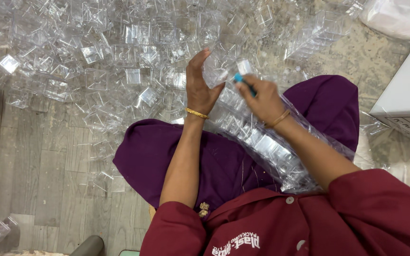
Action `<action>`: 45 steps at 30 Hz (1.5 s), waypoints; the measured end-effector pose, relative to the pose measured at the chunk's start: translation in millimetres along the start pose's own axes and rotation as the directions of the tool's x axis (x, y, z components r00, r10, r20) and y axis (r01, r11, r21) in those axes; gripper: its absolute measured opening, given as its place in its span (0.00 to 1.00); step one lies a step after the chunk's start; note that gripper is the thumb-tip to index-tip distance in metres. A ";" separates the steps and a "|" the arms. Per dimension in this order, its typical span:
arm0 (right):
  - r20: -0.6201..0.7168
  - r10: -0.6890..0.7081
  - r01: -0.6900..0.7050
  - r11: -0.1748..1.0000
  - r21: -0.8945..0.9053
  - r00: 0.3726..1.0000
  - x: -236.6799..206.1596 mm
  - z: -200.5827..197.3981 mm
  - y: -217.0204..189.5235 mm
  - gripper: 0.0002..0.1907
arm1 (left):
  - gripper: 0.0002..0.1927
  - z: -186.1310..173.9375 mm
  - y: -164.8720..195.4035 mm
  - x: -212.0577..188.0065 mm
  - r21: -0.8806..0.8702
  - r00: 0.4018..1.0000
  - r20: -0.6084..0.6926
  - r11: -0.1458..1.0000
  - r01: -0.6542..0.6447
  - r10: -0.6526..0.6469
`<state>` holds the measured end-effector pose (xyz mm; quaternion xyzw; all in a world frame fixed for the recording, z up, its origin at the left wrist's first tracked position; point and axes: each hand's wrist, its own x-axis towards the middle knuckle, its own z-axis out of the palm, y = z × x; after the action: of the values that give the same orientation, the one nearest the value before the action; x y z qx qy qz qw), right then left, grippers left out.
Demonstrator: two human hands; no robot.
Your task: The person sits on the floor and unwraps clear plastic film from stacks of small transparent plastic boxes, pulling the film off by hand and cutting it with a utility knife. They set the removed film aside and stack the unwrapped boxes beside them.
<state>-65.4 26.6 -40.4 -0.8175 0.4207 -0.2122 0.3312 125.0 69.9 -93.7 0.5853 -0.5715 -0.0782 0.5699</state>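
Both hands work at a clear plastic bag (257, 137) of boxes lying across the lap. Left hand (200, 87) grips its top end; right hand (262, 97) pinches a small blue tool (241, 79). Loose clear boxes (96, 61) litter the floor.

Setting: small packing workshop, work done seated on the floor (34, 161), which is grey wood-pattern planks giving way to speckled stone further out. Evidence: a large loose heap of clear plastic boxes (119, 52) spread across the floor, many identical pieces; a long clear bag of stacked boxes (262, 142) lying across the person's lap; a white cardboard carton (406, 99) at the right edge; a white wrapped bundle (397, 16) at top right. Person wears a maroon work shirt (357, 223) with a printed chest logo.
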 end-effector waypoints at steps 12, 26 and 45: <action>-0.059 -0.043 0.037 0.994 -0.101 0.997 12.4 -44.3 3.3 0.18 | 0.51 -14.1 6.6 5.2 -0.226 0.980 0.166 0.963 0.144 -0.108; 0.222 -0.196 0.231 0.962 -0.143 0.955 24.0 -57.8 16.7 0.15 | 0.49 -20.7 1.4 4.2 -0.450 0.928 0.360 0.854 0.261 -0.094; 0.190 0.003 -0.056 0.959 0.277 0.982 11.4 -56.3 3.3 0.40 | 0.56 -9.2 1.4 0.5 -0.355 0.944 0.304 0.935 -0.012 0.127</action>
<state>-96.1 -4.7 -3.1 -0.7722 0.3653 -0.1867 0.4853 131.2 75.3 -89.2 0.4337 -0.6545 -0.2519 0.5658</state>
